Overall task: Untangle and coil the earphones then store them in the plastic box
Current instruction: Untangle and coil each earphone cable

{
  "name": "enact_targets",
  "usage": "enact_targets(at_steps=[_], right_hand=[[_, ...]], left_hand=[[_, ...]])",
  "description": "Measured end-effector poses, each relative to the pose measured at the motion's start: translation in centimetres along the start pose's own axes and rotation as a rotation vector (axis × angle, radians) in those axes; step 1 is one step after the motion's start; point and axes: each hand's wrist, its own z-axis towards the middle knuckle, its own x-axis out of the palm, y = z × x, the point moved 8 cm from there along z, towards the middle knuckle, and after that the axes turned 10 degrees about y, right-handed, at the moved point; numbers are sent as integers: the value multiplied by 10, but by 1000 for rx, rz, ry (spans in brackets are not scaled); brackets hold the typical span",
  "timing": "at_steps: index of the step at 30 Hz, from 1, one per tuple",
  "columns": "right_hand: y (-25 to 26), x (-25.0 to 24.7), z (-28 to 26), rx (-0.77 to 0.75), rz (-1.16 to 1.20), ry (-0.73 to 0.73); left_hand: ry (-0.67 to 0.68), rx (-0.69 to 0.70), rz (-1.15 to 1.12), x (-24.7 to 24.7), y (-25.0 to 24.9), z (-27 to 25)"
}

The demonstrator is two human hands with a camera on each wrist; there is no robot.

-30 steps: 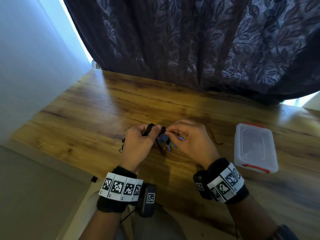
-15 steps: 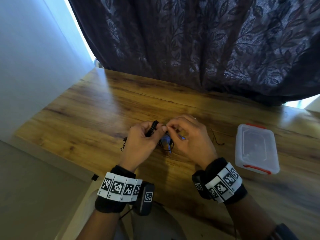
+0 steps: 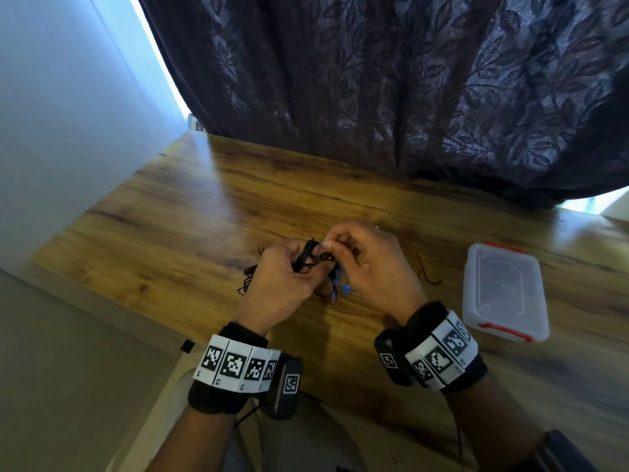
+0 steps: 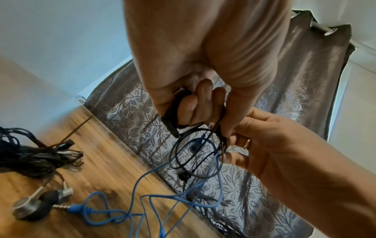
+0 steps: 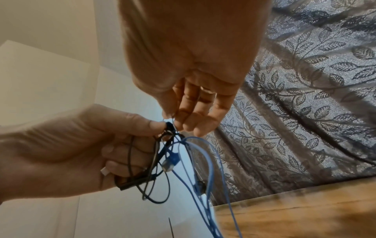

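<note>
My left hand [image 3: 279,277] is curled round a bunch of thin black earphone cable [image 4: 195,154], held up just above the brown wood-grain tabletop [image 3: 211,212], with its stiff black plug end [image 4: 171,119] trapped under my fingers. My right hand [image 3: 371,264] meets it at the top, thumb and forefinger pinching a strand right where the black cable crosses a thin blue earphone cable [image 4: 146,175]. The blue one is looped through the black and trails down to the tabletop, where its plug lies beside a pair of silver and black earbuds [image 4: 38,202] and another dark bundle of cable [image 4: 30,157].

These cords should be light, limp and a little springy, so loops will slide and snag rather than hold shape. I judge the strands are best taken close to a crossing and eased apart, not tugged, since the joints at buds and plugs look like the weak points. For coiling, the plug end gives the firmest hold.

The clear rectangular plastic box with red clips [image 3: 503,294] sits well apart to my right, its lid on. Through the cloudy lid I cannot tell whether anything is inside.
</note>
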Motion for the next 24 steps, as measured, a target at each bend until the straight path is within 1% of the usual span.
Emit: enact_targets(at_steps=[3, 6, 8, 10, 12, 16, 20, 24], right_hand=[[-8, 0, 4, 106, 57, 13], [-23, -1, 6, 217, 150, -8], [-27, 0, 4, 260, 170, -16], [-26, -1, 0, 247, 138, -49], [-24, -1, -4, 215, 170, -66], [-30, 14, -8, 251, 475, 40], [-32, 11, -7, 247, 571, -19], [-34, 6, -7, 249, 581, -52]], left_hand=[[7, -13, -36, 2, 2, 0], [-2, -33, -138, 1, 5, 1], [-14, -44, -204, -1, 8, 1], [-34, -48, -246, -4, 12, 3], [-57, -57, -299, -6, 14, 3], [-59, -34, -361, -5, 12, 3], [-54, -26, -354, -4, 12, 2], [-78, -41, -287, -10, 13, 1]])
